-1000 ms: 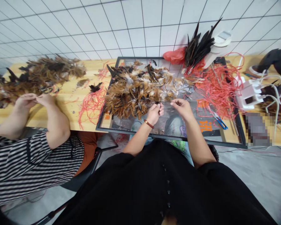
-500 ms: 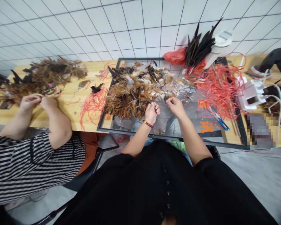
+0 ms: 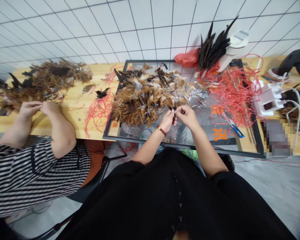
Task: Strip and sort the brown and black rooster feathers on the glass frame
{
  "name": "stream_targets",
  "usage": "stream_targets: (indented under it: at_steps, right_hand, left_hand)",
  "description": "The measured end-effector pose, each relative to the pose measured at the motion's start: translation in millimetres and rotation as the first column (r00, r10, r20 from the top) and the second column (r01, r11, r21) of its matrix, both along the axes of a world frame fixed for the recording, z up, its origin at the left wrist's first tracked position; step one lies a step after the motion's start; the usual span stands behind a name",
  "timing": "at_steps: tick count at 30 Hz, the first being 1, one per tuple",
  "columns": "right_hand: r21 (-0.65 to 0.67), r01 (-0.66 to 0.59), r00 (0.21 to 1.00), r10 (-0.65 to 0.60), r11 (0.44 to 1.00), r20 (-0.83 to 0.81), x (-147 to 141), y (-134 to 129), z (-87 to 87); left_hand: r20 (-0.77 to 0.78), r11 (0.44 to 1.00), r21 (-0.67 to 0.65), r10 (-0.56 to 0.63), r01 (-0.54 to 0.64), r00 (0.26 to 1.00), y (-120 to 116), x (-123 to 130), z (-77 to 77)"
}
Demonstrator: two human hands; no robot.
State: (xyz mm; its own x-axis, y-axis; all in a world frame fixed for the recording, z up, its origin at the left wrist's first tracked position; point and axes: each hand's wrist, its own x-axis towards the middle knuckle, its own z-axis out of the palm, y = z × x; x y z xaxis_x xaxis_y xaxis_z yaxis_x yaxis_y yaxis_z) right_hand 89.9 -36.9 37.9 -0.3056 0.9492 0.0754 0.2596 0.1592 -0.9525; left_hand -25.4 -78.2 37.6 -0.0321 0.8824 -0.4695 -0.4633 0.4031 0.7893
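Note:
My left hand (image 3: 168, 120), wearing a beaded bracelet (image 3: 161, 130), is closed in a pinch at the front edge of a pile of brown feathers (image 3: 137, 101). Its fingertips meet those of my right hand (image 3: 186, 116), also pinched. Whatever lies between the fingers is too small and hidden to make out; something dark shows there. Both hands are over a dark-framed glass panel (image 3: 150, 140). Loose pale feather bits (image 3: 190, 91) are scattered just behind the right hand.
Right of my hands lie tangled red strings (image 3: 231, 93) and blue-handled snips (image 3: 237, 129). Long black feathers (image 3: 212, 50) stand by a red plastic bag (image 3: 187, 59). A white power strip (image 3: 267, 100) sits farther right. At left, a co-worker's hands (image 3: 37, 108) are by another feather pile (image 3: 60, 75).
My right hand has moved left and my left hand slightly right, so their fingertips, apart before, now meet. The co-worker's hands have barely moved.

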Motion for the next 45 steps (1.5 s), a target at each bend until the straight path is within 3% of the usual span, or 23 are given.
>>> stream_targets:
  at_steps: [2, 6, 9, 12, 14, 16, 18, 20, 25, 28, 30, 33, 35, 41, 45]
  right_hand:
    - [0.033, 0.014, 0.998, -0.016, 0.999, 0.061, 0, 0, -1.0]
    - [-0.076, -0.017, 1.000, 0.019, 0.997, 0.018, 5, 2, -6.0]
    - [-0.123, -0.047, 0.997, 0.039, 0.991, -0.063, 15, 15, -11.4]
    - [-0.029, 0.177, 0.982, -0.174, 0.984, 0.072, 25, 40, -13.6]
    - [0.081, 0.311, 0.913, -0.321, 0.947, 0.250, 27, 59, -11.3]
    - [0.139, 0.337, 0.832, -0.364, 0.931, 0.419, 25, 74, -6.3]
    - [0.124, 0.298, 0.775, -0.316, 0.946, 0.548, 23, 85, -0.4]
    - [0.121, 0.253, 0.772, -0.275, 0.960, 0.573, 24, 89, 4.0]
    - [0.163, 0.203, 0.943, -0.237, 0.966, 0.234, 38, 73, 1.8]
    - [0.148, 0.086, 0.992, -0.098, 0.985, 0.077, 42, 51, -2.5]
    - [0.200, -0.063, 0.995, 0.047, 0.978, 0.082, 40, 38, -3.3]
    - [0.280, -0.270, 0.955, 0.219, 0.921, 0.201, 36, 24, -1.3]
    - [0.320, -0.351, 0.919, 0.258, 0.880, 0.297, 34, 20, 1.3]
    - [0.411, -0.477, 0.764, 0.135, 0.777, 0.631, 31, 16, 12.8]
    - [0.414, -0.549, 0.656, 0.067, 0.726, 0.752, 26, 11, 20.0]
  left_hand:
    - [0.031, 1.000, 0.020, -0.011, 0.010, 0.999, -1, -1, -2.5]
    - [0.075, 0.999, 0.025, -0.047, 0.045, 0.996, -2, -2, -3.6]
    - [0.072, 0.999, -0.021, 0.046, -0.045, 0.996, -1, -3, -2.0]
    - [0.086, 0.991, -0.042, 0.132, -0.129, 0.987, 0, -3, -1.0]
    - [0.094, 0.989, -0.046, 0.142, -0.138, 0.985, 1, -3, -0.4]
    - [0.092, 0.990, -0.049, 0.138, -0.134, 0.986, 2, -2, 0.7]
    - [0.084, 0.990, -0.056, 0.134, -0.130, 0.987, 2, -2, 2.0]
    - [0.079, 0.989, -0.069, 0.134, -0.129, 0.988, 2, -2, 2.9]
    - [0.089, 0.992, -0.052, 0.121, -0.116, 0.989, 3, -3, -1.2]
    - [0.057, 0.993, -0.049, 0.112, -0.109, 0.992, 4, -3, -3.9]
    - [0.028, 0.996, -0.063, 0.069, -0.067, 0.997, 5, -4, -3.3]
    - [-0.001, 0.996, -0.083, -0.029, 0.029, 1.000, 6, -7, 0.3]
    - [-0.016, 0.993, -0.098, -0.075, 0.073, 0.997, 6, -9, 2.6]
    - [-0.089, 0.986, -0.120, -0.129, 0.118, 0.988, 8, -7, 1.0]
    - [-0.125, 0.983, -0.118, -0.152, 0.137, 0.980, 7, -4, -0.7]
